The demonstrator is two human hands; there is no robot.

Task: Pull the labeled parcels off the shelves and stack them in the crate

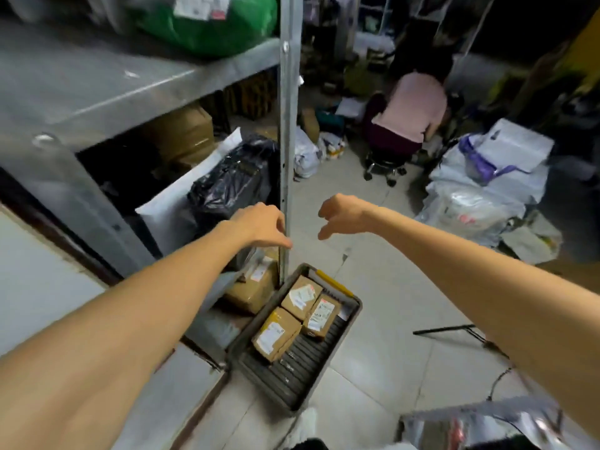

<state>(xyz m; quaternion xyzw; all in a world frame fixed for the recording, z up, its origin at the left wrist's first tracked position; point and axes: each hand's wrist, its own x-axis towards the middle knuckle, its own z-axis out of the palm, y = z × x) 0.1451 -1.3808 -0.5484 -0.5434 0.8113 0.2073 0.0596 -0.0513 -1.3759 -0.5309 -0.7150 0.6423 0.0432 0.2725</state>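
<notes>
A grey crate point(352, 315) with a yellow handle stands on the floor by the shelf post. Three labeled cardboard parcels lie inside it: one at the back point(302, 297), one to its right point(321, 316), one in front point(276, 334). Another labeled brown parcel point(255, 287) sits on the bottom shelf just left of the crate. My left hand point(259, 225) and my right hand point(344, 216) hang above the crate, both empty with fingers loosely curled downward. A black bagged parcel point(233, 183) and a white mailer point(168, 209) sit on the shelf behind my left hand.
The metal shelf unit point(97, 89) fills the left, its upright post point(289, 125) between my hands. A green bag point(211, 24) lies on the upper shelf. A person in pink point(412, 108) sits on a stool at the back. White bags point(480, 183) pile up right.
</notes>
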